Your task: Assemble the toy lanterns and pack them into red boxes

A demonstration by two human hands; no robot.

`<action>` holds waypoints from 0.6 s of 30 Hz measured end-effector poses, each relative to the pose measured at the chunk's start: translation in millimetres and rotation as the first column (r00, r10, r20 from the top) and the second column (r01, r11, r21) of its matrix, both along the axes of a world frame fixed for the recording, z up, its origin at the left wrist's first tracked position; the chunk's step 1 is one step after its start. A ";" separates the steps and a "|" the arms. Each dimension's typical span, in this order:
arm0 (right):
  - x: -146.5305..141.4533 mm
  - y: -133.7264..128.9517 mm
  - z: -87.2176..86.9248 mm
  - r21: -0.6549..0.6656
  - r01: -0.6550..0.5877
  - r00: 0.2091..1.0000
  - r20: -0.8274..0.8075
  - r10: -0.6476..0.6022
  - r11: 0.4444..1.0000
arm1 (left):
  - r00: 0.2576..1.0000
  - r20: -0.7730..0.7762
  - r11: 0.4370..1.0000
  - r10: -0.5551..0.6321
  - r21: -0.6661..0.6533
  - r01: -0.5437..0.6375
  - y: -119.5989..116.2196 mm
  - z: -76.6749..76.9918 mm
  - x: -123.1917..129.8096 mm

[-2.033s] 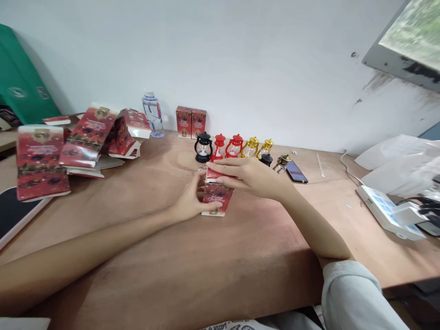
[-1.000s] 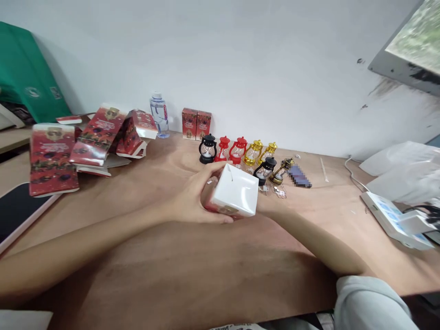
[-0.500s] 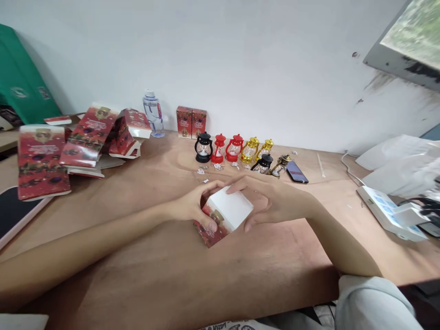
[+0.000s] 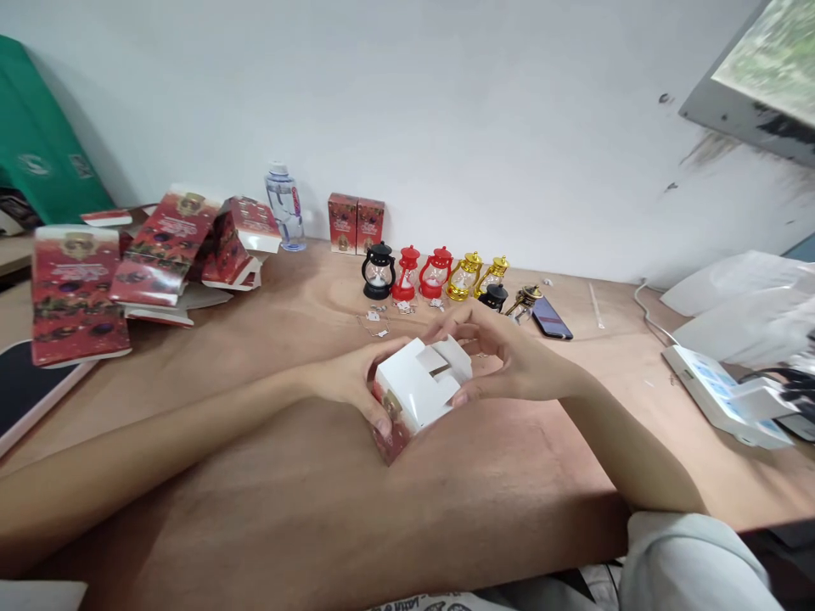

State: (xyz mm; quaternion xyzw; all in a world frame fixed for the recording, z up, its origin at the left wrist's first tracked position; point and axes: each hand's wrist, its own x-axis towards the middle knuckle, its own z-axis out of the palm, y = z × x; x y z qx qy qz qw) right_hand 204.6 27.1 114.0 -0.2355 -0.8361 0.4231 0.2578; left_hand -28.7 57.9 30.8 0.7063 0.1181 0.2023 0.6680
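A small red printed cardboard box (image 4: 407, 392) is tilted over the table in front of me, its white flaps upward and partly unfolded, with a dark slot between them. My left hand (image 4: 353, 378) is closed around the box's left side, thumb on the printed front. At the right end, my right hand (image 4: 506, 356) has its fingers curled about the white flaps, thumb tip against the near edge. Behind the hands stand miniature lanterns: a black one (image 4: 378, 278), two red ones (image 4: 436, 276) and two gold ones (image 4: 463, 280). A second black lantern (image 4: 493, 297) is partly hidden by my right hand.
Flattened red boxes (image 4: 80, 297) are piled at the left. Near the wall are a water bottle (image 4: 285, 208) and two closed red boxes (image 4: 356, 225). A bronze lantern (image 4: 525, 301) leans near a phone (image 4: 551, 318); a power strip (image 4: 719, 399) lies at the right.
The box's white top, flat before, now shows raised, separated flaps and a slot. My right hand has shifted slightly right, and the box has tilted a little in my left hand.
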 end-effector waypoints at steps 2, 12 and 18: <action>0.9 4.8 -1.8 -0.057 -0.024 0.999 -0.044 0.021 0.998 | 0.996 -0.056 0.989 0.073 0.136 -0.065 1.0 18.4 -8.4; 0.6 2.2 -1.4 -0.151 -0.117 0.990 -0.100 0.103 0.982 | 0.859 -0.265 0.493 0.438 0.870 0.017 -27.0 98.8 -21.5; -12.1 1.8 -21.2 0.252 0.167 0.958 -0.272 -0.096 0.953 | 0.927 -0.029 0.274 0.375 0.958 -0.080 -34.4 93.8 -19.4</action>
